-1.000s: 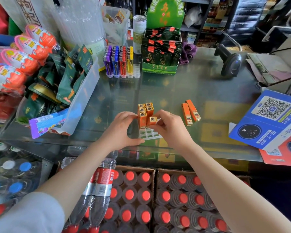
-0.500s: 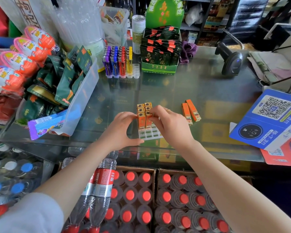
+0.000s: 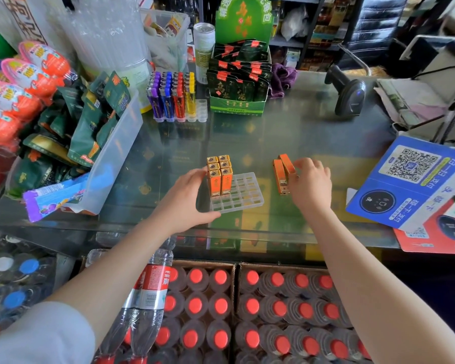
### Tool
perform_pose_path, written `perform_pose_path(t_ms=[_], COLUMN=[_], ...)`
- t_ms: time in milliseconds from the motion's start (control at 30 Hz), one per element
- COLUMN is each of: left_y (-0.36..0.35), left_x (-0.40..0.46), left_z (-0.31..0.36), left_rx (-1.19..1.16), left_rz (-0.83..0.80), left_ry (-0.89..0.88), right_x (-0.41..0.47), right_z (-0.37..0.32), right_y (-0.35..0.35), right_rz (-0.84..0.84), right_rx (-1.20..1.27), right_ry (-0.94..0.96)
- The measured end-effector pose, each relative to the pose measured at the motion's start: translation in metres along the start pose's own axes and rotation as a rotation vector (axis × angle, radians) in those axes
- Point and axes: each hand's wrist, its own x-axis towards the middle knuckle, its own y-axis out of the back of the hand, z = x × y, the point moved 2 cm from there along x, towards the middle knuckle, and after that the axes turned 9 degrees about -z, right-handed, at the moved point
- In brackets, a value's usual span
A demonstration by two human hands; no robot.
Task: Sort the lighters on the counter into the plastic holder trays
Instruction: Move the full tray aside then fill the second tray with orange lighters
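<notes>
On the glass counter, my left hand (image 3: pixel 184 198) steadies the clear gridded plastic tray (image 3: pixel 243 191), now holding six upright orange lighters (image 3: pixel 219 174), while my right hand (image 3: pixel 309 183), emptied moments ago, has moved across, fingers curling around two loose orange lighters (image 3: pixel 283 172) lying beside it.

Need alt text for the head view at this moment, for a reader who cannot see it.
On a glass shop counter, a person's left hand steadies a clear plastic grid tray holding six upright orange lighters, while the right hand touches two more orange lighters lying flat to the tray's right. A second tray of multicoloured lighters stands farther back.
</notes>
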Motion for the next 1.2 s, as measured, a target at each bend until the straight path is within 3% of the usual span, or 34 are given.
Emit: perform_pose_path(t_ms=[300, 433, 600, 833, 1033, 1200], left_y=[-0.002, 0.000, 0.001, -0.002, 0.001, -0.001], left_x=[-0.001, -0.003, -0.009, -0.020, -0.027, -0.031], left_z=[0.004, 0.006, 0.004, -0.008, -0.013, -0.018], left_rx=[-0.055, -0.043, -0.060, -0.055, -0.053, -0.083], left_rz=[-0.014, 0.001, 0.055, 0.101, 0.134, 0.194], left_ry=[0.055, 0.054, 0.027, 0.035, 0.055, 0.061], right_x=[0.013, 0.009, -0.027, -0.070, -0.080, -0.083], right_z=[-0.001, -0.006, -0.027, -0.063, -0.077, -0.092], right_y=[0.001, 0.010, 0.022, 0.017, -0.001, -0.016], right_rz=[-0.075, -0.054, -0.060, -0.228, -0.360, -0.351], right_rx=[-0.050, 0.126, 0.606, 0.724, 0.792, 0.727], right_ry=[-0.022, -0.008, 0.239, 0.566, 0.486, 0.438])
